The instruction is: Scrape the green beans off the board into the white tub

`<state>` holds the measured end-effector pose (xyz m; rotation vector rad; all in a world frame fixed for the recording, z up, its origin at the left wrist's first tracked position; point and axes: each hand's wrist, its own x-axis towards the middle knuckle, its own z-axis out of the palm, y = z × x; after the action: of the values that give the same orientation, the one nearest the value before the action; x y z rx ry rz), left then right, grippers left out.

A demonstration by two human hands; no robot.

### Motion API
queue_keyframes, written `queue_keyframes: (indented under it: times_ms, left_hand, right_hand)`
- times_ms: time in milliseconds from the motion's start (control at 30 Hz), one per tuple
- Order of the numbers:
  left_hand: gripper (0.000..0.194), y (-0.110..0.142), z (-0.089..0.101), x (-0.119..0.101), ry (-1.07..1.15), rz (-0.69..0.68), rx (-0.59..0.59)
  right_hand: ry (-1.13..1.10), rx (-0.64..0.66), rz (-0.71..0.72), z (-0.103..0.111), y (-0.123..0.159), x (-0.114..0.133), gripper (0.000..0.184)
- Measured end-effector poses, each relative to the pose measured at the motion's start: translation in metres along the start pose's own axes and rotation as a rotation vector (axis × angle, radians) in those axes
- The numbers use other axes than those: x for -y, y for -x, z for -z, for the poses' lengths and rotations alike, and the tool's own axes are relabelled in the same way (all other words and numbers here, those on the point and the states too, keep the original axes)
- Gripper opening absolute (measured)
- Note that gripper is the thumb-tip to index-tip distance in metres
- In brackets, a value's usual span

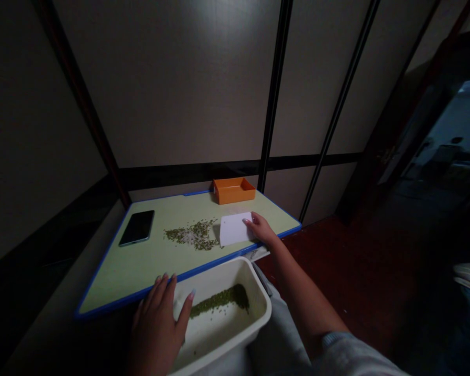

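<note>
On my view, I am seeing the right hand (pixel 259 230) closing on a white card (pixel 235 230), thumb on the near face and fingers at its right end. I am finding the card over the right half of the pale green desk (pixel 109 282), its left edge standing just beside a loose scatter of green and brownish bits (pixel 194 235). Those bits are lying spread across the middle of the desk, with a thinner, paler patch among them.

The left hand (pixel 159 324) is reaching over the left end of a white tub (pixel 264 313), its thumb spreading away from the fingers; I cannot tell how firmly it is touching the rim. The tub is sitting in front of the desk's blue near edge, above the person's lap, and is holding a darker green heap (pixel 219 301) that is running along its far side and gathering at the right end, with a few crumbs lying loose on the bottom.

Behind the card, an orange tray (pixel 235 196) is standing at the desk's far edge, next to the panelled wall (pixel 196 94). A dark-screened phone (pixel 138 227) is lying near the left edge.
</note>
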<state>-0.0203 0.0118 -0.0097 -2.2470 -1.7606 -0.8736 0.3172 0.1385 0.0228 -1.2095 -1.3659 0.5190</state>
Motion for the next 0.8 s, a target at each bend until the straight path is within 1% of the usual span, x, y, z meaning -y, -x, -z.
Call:
queue_keyframes:
  times_ms: [133, 300, 667, 800]
  left_hand:
    - [0.068, 0.000, 0.001, 0.000, -0.007, -0.009, -0.003]
    - [0.068, -0.001, 0.002, -0.002, -0.017, -0.013, 0.005]
    - [0.067, -0.001, 0.005, -0.006, -0.026, 0.019, 0.014]
    - [0.067, -0.001, 0.007, -0.008, -0.023, 0.040, 0.047]
  right_hand:
    - [-0.004, 0.031, -0.031, -0.002, 0.004, 0.004, 0.030]
    - [0.035, 0.007, -0.060, -0.005, 0.008, 0.009, 0.029]
    - [0.106, 0.025, -0.050, -0.015, 0.020, 0.018, 0.030]
    - [0.175, -0.017, -0.062, -0.019, 0.025, 0.018, 0.031]
